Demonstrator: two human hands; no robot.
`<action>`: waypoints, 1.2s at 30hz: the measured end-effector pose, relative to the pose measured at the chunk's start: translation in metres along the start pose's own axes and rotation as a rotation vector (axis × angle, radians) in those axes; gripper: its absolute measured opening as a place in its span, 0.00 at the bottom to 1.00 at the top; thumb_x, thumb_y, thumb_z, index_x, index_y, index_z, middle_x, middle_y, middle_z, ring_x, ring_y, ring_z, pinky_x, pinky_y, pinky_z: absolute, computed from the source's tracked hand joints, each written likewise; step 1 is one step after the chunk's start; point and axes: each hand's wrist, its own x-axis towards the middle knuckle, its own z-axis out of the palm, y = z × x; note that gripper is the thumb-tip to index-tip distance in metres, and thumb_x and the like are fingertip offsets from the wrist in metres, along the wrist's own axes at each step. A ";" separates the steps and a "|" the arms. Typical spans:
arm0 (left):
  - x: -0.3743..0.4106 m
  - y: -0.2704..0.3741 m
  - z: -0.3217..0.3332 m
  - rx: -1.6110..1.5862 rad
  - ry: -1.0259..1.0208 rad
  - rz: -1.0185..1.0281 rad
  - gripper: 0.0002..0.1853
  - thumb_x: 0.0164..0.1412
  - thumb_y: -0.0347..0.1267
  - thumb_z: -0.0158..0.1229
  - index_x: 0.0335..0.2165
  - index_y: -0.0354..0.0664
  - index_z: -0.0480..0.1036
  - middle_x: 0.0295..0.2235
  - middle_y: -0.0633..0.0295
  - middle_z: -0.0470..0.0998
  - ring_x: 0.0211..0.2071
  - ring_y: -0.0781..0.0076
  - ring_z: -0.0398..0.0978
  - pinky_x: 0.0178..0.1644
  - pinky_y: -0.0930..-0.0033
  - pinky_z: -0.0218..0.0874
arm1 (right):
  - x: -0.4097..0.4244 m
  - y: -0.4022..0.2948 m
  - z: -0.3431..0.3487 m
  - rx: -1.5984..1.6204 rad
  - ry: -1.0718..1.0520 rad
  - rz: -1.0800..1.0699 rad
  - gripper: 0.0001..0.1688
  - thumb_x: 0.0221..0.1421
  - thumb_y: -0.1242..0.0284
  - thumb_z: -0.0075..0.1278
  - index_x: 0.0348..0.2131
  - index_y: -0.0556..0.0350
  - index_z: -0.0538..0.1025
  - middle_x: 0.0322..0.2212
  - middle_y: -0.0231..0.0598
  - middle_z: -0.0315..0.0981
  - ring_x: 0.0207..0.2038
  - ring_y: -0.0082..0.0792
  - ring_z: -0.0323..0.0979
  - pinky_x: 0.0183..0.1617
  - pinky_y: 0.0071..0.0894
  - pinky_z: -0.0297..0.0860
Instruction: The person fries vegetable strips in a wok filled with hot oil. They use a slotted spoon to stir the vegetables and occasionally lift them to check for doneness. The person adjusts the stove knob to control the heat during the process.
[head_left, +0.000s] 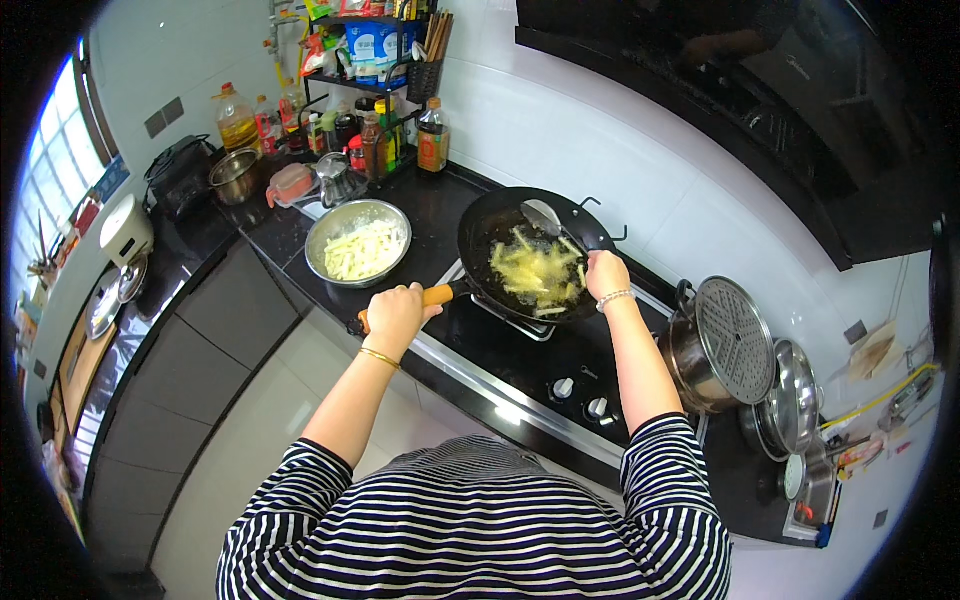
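My left hand (397, 315) grips the wooden handle (437, 295) of a black wok (476, 225) on the gas stove. Pale yellow strips of food, probably cut potato (532, 266), lie in bubbling oil inside it. In my right hand (608, 276), above the wok's right side, is the handle of a metal spatula (541, 216); its blade is near the wok's far inner wall. Left of the wok stands a steel bowl (315, 251) holding more pale, whitish-coated strips (364, 251).
Oil and sauce bottles (433, 139) stand by a black rack (352, 81) at the back left. A large pot (686, 367) with a perforated steamer plate (735, 337) is right of the stove. The range hood (712, 97) overhangs at upper right. Stove knobs (562, 388) face me.
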 end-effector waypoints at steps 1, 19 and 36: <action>0.000 0.000 0.000 0.003 -0.001 -0.001 0.24 0.42 0.56 0.55 0.22 0.45 0.69 0.16 0.64 0.72 0.19 0.68 0.74 0.21 0.71 0.64 | 0.000 0.002 0.004 0.064 0.008 0.007 0.10 0.46 0.75 0.44 0.26 0.59 0.76 0.25 0.53 0.72 0.33 0.49 0.72 0.38 0.42 0.67; 0.001 0.000 -0.001 0.016 -0.008 0.000 0.24 0.42 0.56 0.55 0.21 0.45 0.69 0.16 0.64 0.72 0.19 0.69 0.74 0.21 0.71 0.64 | -0.111 0.019 -0.036 1.239 -0.387 0.534 0.11 0.56 0.71 0.42 0.33 0.57 0.74 0.13 0.29 0.65 0.08 0.14 0.52 0.09 0.14 0.46; 0.002 0.001 0.002 0.031 0.005 0.017 0.25 0.41 0.56 0.55 0.22 0.45 0.68 0.16 0.63 0.72 0.18 0.68 0.73 0.20 0.70 0.64 | -0.232 -0.018 0.002 1.391 -0.145 0.690 0.12 0.59 0.72 0.38 0.36 0.57 0.73 0.14 0.25 0.61 0.10 0.11 0.48 0.11 0.12 0.45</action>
